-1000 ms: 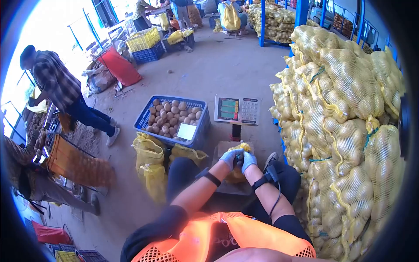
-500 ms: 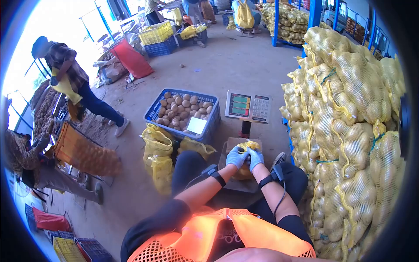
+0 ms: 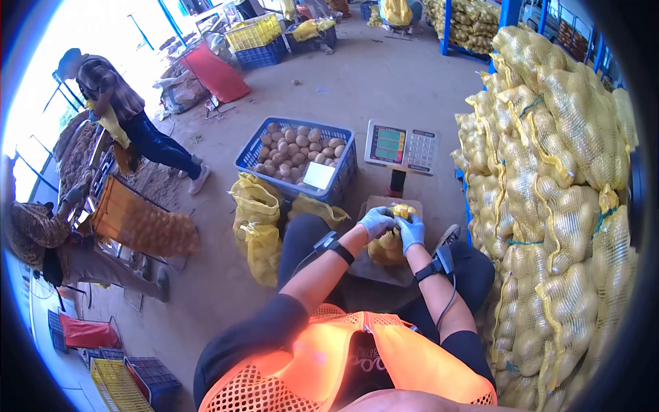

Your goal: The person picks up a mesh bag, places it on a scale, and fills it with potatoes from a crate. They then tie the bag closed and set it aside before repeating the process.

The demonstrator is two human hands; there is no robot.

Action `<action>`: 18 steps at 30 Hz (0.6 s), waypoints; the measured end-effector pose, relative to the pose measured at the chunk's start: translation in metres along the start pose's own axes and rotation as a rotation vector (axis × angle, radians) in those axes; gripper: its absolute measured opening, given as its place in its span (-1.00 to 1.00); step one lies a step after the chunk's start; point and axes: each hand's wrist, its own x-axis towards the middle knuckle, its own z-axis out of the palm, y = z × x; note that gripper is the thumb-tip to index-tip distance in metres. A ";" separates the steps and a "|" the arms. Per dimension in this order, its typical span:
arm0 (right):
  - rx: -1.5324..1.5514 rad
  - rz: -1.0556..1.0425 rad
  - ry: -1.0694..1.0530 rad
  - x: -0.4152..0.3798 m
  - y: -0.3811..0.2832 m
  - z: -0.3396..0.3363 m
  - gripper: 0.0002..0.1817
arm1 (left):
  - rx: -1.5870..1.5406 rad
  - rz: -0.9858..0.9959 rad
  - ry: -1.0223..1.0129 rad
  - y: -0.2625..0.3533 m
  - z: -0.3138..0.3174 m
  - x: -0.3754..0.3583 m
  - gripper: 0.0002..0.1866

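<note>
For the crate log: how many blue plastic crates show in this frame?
3, possibly more hidden. One blue crate of potatoes beside the scale, one blue crate under the yellow one at the top, one empty blue crate bottom left.

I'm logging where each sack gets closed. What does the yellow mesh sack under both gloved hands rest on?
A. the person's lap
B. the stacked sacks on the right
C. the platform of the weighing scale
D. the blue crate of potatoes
C: the yellow mesh sack, gripped at its neck by the left hand and right hand, sits on the scale platform below the scale display.
</note>
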 end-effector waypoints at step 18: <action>-0.067 -0.175 -0.349 0.041 0.057 -0.021 -0.68 | 0.446 0.443 0.173 0.005 -0.022 -0.088 -0.53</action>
